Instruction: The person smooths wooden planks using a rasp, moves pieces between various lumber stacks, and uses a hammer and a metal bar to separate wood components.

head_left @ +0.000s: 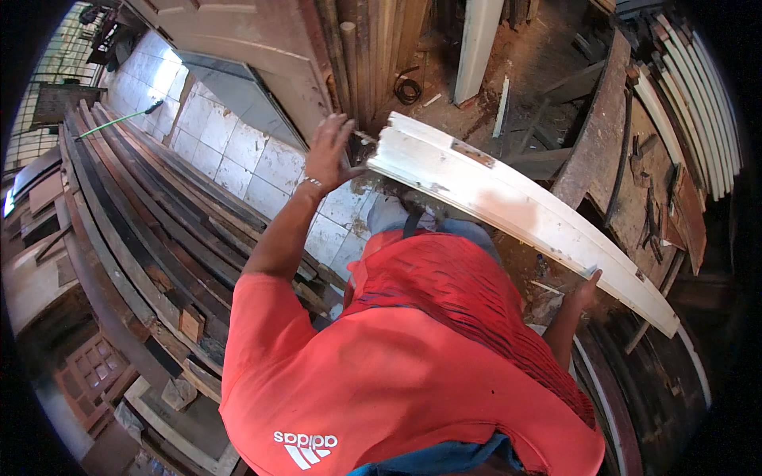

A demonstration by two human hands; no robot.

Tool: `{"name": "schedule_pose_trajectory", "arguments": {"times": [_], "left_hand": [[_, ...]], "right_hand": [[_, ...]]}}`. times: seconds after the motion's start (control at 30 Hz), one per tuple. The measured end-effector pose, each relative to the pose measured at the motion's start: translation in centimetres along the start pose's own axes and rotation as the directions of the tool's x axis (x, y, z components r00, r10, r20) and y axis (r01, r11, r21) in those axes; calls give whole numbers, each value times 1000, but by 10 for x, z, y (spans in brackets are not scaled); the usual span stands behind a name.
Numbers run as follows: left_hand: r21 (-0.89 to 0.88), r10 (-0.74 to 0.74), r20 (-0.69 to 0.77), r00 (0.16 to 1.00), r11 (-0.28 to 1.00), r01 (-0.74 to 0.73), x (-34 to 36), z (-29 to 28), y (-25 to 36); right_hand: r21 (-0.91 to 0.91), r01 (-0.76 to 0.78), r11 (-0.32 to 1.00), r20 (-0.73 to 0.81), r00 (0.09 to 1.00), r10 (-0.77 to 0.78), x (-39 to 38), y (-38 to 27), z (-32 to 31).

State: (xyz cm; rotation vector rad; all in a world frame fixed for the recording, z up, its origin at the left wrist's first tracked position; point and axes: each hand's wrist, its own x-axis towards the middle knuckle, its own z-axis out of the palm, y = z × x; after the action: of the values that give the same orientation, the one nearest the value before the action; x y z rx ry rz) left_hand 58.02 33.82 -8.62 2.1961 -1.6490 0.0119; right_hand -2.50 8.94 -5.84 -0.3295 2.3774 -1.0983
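Note:
A long white-painted wooden plank [484, 194] with a stepped, moulded profile lies slantwise in front of me, from the middle to the far right. It has a bare brown notch along its far edge. My right hand [586, 293] grips its near edge toward the right end, the thumb on the face and the other fingers hidden beneath. Just off the plank's left end, my left hand [329, 151] is open with fingers spread, the thumb pointing at the plank's corner. A brown panelled door [254, 55] stands right behind that hand.
Several long boards [175, 230] are stacked along the left, with a green stick [119, 123] across them. A grey sheet [234, 91] leans by the door over white floor tiles [270, 163]. A white post [479, 51] stands ahead; scrap wood and curved white strips [698, 103] crowd the right.

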Motion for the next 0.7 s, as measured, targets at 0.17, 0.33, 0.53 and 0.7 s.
{"name": "schedule_pose_trajectory", "arguments": {"times": [0.17,0.33,0.53,0.7], "left_hand": [[-84,239,31,971,968,-235,22,24,-11],[-77,268,-40,962,960,-271,14,30,-17],[-94,196,-49,979,975,-200,-3,-10,9],[-52,-193,243,951,976,212,12,-29,29]], "right_hand": [[383,-481,789,657,742,133,21,38,22],[307,-344,887,654,754,66,32,26,24],[291,-230,929,756,650,-77,20,-9,-2],[248,-60,967,548,832,-89,-35,-48,22]]}}
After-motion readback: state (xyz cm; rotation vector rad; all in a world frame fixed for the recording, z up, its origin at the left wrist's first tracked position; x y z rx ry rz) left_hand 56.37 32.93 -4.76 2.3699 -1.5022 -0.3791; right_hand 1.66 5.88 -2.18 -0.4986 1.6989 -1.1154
